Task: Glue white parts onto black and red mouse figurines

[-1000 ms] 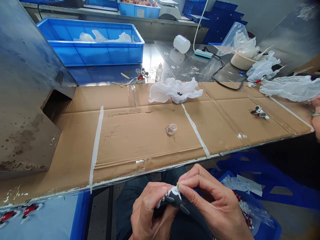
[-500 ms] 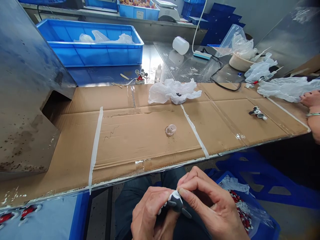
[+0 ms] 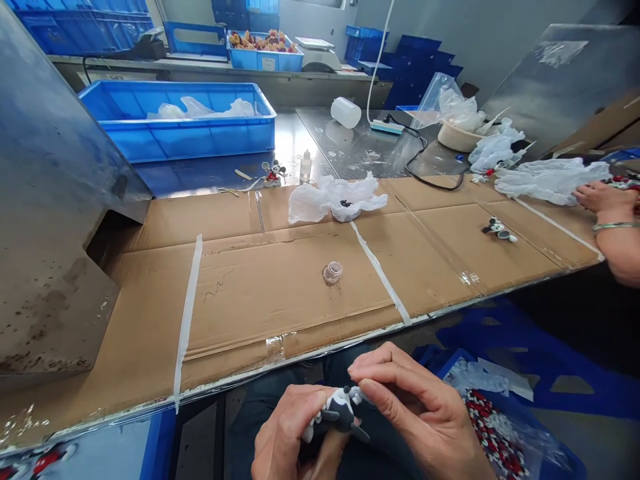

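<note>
Handwork on a small figurine in progress, as seen from nearby. The black-and-white mouse figurine (image 3: 341, 419) is held just off the near edge of the cardboard-covered tabletop (image 3: 280, 300). The left hand (image 3: 287, 427) pinches it, thumb above and fingers beneath. The thumb and forefinger of the right hand (image 3: 420, 413) come close together at a small white part (image 3: 356, 395) beside the muzzle; whether they grip or merely touch it, I cannot tell. The piece appears to be mid-work, its head already shaped and dark-eared, and the white part probably the detail outstanding. For comparison, a red-clad figure (image 3: 273, 171) stands upright, seemingly complete; a loose mouse piece (image 3: 499, 230) lies apart, and many red-and-white pieces (image 3: 493, 427) remain bagged below.
</note>
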A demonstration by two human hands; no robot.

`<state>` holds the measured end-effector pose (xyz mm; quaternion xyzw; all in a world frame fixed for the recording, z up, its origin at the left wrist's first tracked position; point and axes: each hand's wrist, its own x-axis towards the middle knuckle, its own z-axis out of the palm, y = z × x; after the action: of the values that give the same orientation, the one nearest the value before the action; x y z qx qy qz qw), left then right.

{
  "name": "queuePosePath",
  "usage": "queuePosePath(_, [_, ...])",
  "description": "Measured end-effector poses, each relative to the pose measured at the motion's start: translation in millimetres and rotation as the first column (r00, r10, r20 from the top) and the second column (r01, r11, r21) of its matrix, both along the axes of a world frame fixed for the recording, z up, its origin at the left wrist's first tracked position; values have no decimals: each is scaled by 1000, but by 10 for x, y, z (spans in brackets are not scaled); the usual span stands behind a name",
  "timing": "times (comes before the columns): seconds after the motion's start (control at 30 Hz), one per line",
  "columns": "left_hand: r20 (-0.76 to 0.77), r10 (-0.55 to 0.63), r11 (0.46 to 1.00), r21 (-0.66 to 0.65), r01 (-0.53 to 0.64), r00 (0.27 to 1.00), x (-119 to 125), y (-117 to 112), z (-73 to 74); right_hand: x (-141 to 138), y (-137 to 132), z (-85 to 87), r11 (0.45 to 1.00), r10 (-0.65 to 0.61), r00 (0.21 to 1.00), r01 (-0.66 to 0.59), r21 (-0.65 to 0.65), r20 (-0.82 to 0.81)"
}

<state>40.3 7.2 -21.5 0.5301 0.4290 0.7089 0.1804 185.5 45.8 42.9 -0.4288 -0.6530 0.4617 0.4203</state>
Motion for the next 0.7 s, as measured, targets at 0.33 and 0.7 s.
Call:
queuePosePath(0.33, [-47,-10,1000,-10,9,999,12,-30,74,-24,-12,-19,1000,16,1000,-16,-8,7])
queuePosePath(0.7, [-9,7,999,38,-7,1000,65,-44,79,-37,-59,31,998,39,998,-38,-42,40])
